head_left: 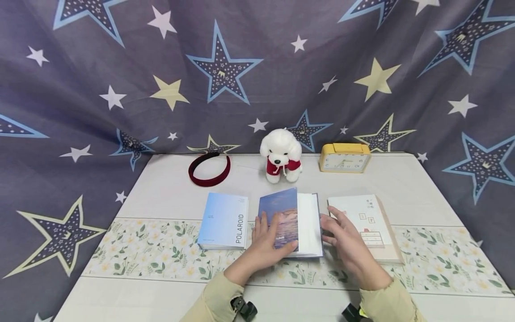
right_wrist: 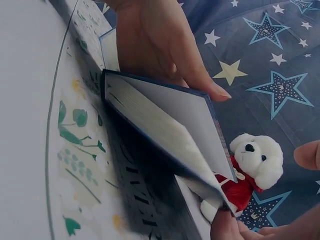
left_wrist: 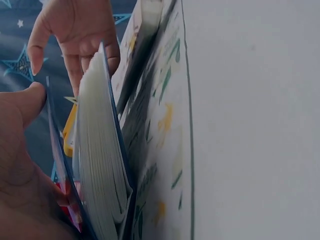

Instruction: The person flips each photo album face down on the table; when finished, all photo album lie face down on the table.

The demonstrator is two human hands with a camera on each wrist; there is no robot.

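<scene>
A photo album (head_left: 310,223) with a sea-and-sky picture on its cover lies in the middle of the table. Its front cover (head_left: 283,201) is lifted partway, baring a white page. My left hand (head_left: 267,241) lies with spread fingers on the outside of that cover, its thumb by the free edge. Along the album's right edge is my right hand (head_left: 346,237). In the right wrist view its fingertips (right_wrist: 226,227) touch the corner of the back cover, while the thumb (right_wrist: 307,156) stands apart. Thick pages (left_wrist: 97,145) show edge-on in the left wrist view.
Left of the album lies a blue POLAROID album (head_left: 223,219); a cream illustrated book (head_left: 372,210) lies right, partly behind my right hand. Along the back are a dark red headband (head_left: 209,182), a white toy dog (head_left: 281,150) and a yellow clock (head_left: 345,161), before a starry curtain (head_left: 257,107).
</scene>
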